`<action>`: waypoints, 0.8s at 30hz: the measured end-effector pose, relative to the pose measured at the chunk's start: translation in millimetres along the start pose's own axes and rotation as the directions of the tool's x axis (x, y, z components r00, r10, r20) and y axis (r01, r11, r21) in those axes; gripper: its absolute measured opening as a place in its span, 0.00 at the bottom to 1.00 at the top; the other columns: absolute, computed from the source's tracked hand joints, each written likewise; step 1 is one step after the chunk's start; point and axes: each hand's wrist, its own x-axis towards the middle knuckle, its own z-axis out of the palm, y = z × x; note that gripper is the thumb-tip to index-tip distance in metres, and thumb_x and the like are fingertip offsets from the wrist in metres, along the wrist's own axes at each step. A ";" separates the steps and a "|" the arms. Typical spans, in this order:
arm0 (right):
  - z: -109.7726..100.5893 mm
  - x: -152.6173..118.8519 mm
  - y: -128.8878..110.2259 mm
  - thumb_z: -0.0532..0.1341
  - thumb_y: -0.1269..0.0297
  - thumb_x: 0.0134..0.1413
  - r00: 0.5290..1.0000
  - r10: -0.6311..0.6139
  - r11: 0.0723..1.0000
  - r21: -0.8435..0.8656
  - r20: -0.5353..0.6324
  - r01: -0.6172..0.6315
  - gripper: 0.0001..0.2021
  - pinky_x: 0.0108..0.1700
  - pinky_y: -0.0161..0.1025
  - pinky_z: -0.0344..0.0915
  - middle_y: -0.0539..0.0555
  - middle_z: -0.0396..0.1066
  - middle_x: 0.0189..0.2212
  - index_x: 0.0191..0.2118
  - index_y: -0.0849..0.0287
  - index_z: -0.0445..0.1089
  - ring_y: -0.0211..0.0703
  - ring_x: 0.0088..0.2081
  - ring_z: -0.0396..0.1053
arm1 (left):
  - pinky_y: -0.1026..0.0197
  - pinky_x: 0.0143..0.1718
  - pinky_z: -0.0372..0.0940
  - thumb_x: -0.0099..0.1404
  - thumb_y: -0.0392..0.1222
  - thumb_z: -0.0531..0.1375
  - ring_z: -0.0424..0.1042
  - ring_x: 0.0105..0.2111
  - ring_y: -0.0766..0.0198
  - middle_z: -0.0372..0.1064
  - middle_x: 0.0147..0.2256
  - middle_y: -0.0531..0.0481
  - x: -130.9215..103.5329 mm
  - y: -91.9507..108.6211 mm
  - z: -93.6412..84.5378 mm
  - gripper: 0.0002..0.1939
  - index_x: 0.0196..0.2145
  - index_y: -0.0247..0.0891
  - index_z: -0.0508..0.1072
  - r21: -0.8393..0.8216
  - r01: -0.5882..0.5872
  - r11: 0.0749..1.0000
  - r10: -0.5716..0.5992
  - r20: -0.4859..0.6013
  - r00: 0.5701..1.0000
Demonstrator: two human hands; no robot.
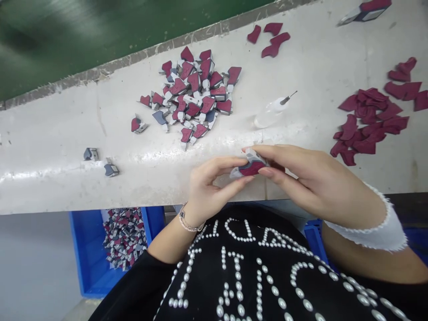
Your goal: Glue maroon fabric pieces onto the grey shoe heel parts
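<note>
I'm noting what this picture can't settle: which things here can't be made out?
Head view: the underside of the held part, turned away and partly screened by the left hand and right hand.
Head view: lower pieces in the tabletop heap, covered by those above.
Head view: the rightmost red piece, cut off by the right edge.
Head view: details of the small parts below, too small.

We saw matt maroon pads (369,107), foam or rubber, couldn't tell which. Parts (193,82) looked like smooth hard grey plastic, matt maroon faces on top. Our table (60,133): smooth, glossy in streaks, scuffed; edge strip (220,30) rough, chipped. Bottle (269,113) was translucent glossy plastic, bin (90,267) smooth plastic. Cuff (384,236): frayed cloth. Shirt (200,276): matt cloth, glossy beads (281,303).
</note>
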 end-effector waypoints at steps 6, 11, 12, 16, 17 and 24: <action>-5.7 -2.1 2.2 0.52 0.68 0.73 0.982 -0.141 0.981 -0.113 0.125 0.155 0.18 0.42 0.38 0.67 0.54 0.74 0.41 0.63 0.62 0.65 0.42 0.42 0.71 | 0.63 0.35 0.75 0.63 0.38 0.70 0.78 0.31 0.66 0.81 0.33 0.49 -0.5 14.4 -6.5 0.09 0.41 0.37 0.79 0.237 0.037 0.971 -0.071 0.137 0.988; -14.1 -2.2 3.1 0.52 0.70 0.73 0.966 -0.180 0.980 -0.045 0.183 0.192 0.18 0.43 0.35 0.65 0.52 0.72 0.43 0.63 0.57 0.66 0.38 0.44 0.70 | 0.62 0.31 0.72 0.61 0.39 0.72 0.76 0.29 0.66 0.79 0.29 0.51 -0.8 13.7 -2.9 0.06 0.33 0.37 0.78 0.076 0.138 0.987 -0.145 0.088 0.986; -15.0 -1.9 3.9 0.52 0.69 0.74 0.965 -0.185 0.980 -0.035 0.184 0.195 0.17 0.42 0.35 0.65 0.52 0.72 0.42 0.62 0.57 0.67 0.38 0.43 0.70 | 0.63 0.31 0.72 0.60 0.39 0.72 0.76 0.28 0.67 0.78 0.29 0.51 -1.0 12.6 -2.0 0.07 0.32 0.37 0.78 0.016 0.189 0.982 -0.190 0.100 0.977; -14.1 1.5 6.7 0.52 0.64 0.75 0.965 -0.184 0.982 0.000 0.186 0.188 0.15 0.40 0.36 0.64 0.52 0.71 0.38 0.59 0.56 0.70 0.39 0.39 0.69 | 0.64 0.33 0.74 0.58 0.41 0.74 0.77 0.29 0.67 0.79 0.29 0.53 -1.1 7.9 -3.2 0.09 0.30 0.38 0.78 -0.178 0.392 0.903 -0.361 0.186 0.914; -13.0 2.6 6.8 0.52 0.65 0.75 0.966 -0.177 0.984 0.002 0.191 0.180 0.15 0.41 0.36 0.64 0.52 0.72 0.38 0.59 0.56 0.70 0.39 0.39 0.69 | 0.63 0.34 0.76 0.58 0.41 0.74 0.79 0.31 0.66 0.81 0.31 0.53 -0.8 7.1 -5.0 0.09 0.32 0.39 0.79 -0.190 0.408 0.893 -0.372 0.198 0.907; -8.4 9.8 5.5 0.52 0.68 0.74 0.956 -0.188 0.982 0.038 0.224 0.184 0.15 0.42 0.35 0.64 0.52 0.74 0.38 0.57 0.57 0.72 0.38 0.39 0.70 | 0.60 0.43 0.80 0.62 0.39 0.71 0.83 0.39 0.60 0.84 0.41 0.48 1.0 6.9 -18.9 0.10 0.43 0.41 0.84 -0.090 0.284 0.955 -0.248 0.286 0.926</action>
